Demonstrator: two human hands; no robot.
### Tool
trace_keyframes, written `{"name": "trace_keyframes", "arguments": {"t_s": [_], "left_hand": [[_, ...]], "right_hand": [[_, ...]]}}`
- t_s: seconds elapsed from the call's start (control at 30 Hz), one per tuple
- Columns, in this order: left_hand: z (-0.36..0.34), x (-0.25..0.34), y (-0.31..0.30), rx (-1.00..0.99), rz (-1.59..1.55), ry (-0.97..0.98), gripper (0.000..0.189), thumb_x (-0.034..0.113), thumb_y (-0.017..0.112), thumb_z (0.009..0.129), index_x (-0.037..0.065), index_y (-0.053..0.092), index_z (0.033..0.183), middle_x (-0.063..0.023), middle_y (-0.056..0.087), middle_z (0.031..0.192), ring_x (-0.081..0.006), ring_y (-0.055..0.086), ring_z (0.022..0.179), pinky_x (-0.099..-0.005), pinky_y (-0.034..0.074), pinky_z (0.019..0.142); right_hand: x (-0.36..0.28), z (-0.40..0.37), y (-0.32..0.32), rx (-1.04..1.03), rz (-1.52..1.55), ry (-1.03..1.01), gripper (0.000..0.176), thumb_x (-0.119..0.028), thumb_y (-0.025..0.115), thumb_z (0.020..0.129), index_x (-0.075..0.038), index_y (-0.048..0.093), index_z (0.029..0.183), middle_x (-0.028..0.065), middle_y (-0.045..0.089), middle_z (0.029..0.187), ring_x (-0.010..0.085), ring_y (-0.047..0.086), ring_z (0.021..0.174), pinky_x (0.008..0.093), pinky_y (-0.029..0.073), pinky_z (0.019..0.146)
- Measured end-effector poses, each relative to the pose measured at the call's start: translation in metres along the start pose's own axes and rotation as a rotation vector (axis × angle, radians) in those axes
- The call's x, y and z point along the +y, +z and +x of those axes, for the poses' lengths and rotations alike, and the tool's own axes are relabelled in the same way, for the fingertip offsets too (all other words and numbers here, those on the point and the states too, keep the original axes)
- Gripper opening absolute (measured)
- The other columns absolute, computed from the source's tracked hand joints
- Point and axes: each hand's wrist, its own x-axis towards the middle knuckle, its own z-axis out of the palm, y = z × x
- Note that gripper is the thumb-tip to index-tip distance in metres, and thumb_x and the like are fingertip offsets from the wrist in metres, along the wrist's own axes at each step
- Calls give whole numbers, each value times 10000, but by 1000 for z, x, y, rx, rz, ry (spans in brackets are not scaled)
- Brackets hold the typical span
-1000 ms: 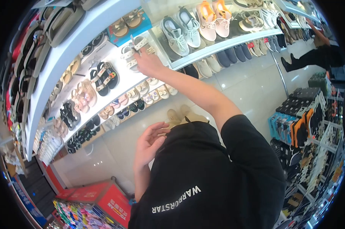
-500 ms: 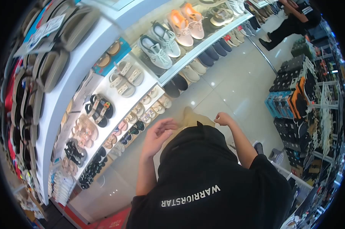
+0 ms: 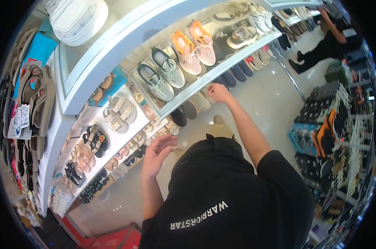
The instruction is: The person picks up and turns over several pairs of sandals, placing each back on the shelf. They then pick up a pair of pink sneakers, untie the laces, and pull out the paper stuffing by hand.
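Note:
My right hand (image 3: 219, 92) is stretched forward over the front edge of the glass shelf (image 3: 221, 64), close to the beige shoes (image 3: 199, 101) on the row below. Its fingers are curled in, and I see nothing in them. My left hand (image 3: 157, 155) hangs in the air beside the rows of small shoes, fingers apart and holding nothing. On the glass shelf stand pale green sneakers (image 3: 167, 72) and pink sneakers with orange linings (image 3: 192, 50). Cream sandals (image 3: 119, 113) sit on the white shelf further left.
Dark slippers (image 3: 184, 114) line the lower row. On the far left, brown sandals (image 3: 38, 93) hang or stand by a white upright. Stacked shoe boxes (image 3: 308, 128) rise on the right. A person in black (image 3: 333, 45) is at the upper right. A red box (image 3: 113, 238) lies low down.
My right hand has moved forward and left, up to the shelf edge. My left hand has shifted slightly left and down, still open. The view has come nearer to the shelves.

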Motion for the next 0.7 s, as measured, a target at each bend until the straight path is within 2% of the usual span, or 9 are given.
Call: {"name": "trace_keyframes", "arguments": {"t_s": [0.13,0.23,0.27,0.3,0.4,0.47,0.53,0.57,0.7], "left_hand": [[33,-9,69,258,-108,-9,395,31,578,943,-16,521,1331,-143,620,1258,-230,609,1146,-331,490,923],[52,-10,122,216,-191,0,414,30,579,949,-12,500,1352,-149,597,1295,-235,599,1162,-347,484,959],[51,-10,136,153,-242,-20,420,27,576,950,-12,491,1360,-152,587,1310,-238,598,1167,-354,480,976],[51,-12,145,161,-152,-9,449,83,584,953,-3,479,1380,-172,592,1317,-267,609,1160,-373,489,963],[51,-9,163,299,-179,-51,442,90,589,956,-2,484,1375,-175,595,1311,-266,609,1160,-373,490,957],[53,-11,170,376,-188,-52,439,92,587,958,-4,485,1374,-174,596,1309,-267,609,1159,-375,491,952],[54,-11,176,439,-191,-65,435,95,586,960,-5,485,1372,-174,597,1307,-267,610,1158,-377,492,948],[56,-8,179,443,-192,-62,431,94,582,962,-9,486,1369,-171,598,1305,-265,608,1160,-376,492,945],[67,-2,187,402,-177,-82,422,97,576,966,-16,486,1363,-167,599,1305,-261,603,1166,-374,488,945]], "right_hand": [[19,97,-74,42,-33,-53,461,-241,739,773,16,624,1139,188,717,905,349,696,889,416,540,823],[27,176,-115,176,-147,-198,560,-280,758,749,-33,576,1217,213,683,1046,393,652,1000,454,520,880],[20,195,-128,134,-163,-126,621,-320,757,747,-34,549,1259,223,675,1092,396,644,1038,462,513,901],[6,211,-139,113,-113,-21,677,-336,751,729,-54,537,1305,231,670,1129,390,643,1064,455,514,913],[3,253,-143,57,-226,-118,731,-354,743,709,-101,521,1359,230,670,1146,376,645,1080,443,518,919],[3,266,-145,-4,-269,-164,698,-369,736,689,-130,576,1325,214,682,1126,352,659,1053,429,524,918],[2,276,-145,-199,-440,-182,621,-386,734,689,-128,644,1247,215,684,1121,334,665,1039,416,532,913],[1,275,-144,-194,-444,-176,558,-384,728,693,-126,681,1185,222,675,1122,332,667,1015,411,538,905],[-1,271,-140,-184,-517,-182,526,-373,723,717,-133,676,1183,213,652,1133,346,662,1016,420,539,898]]}}
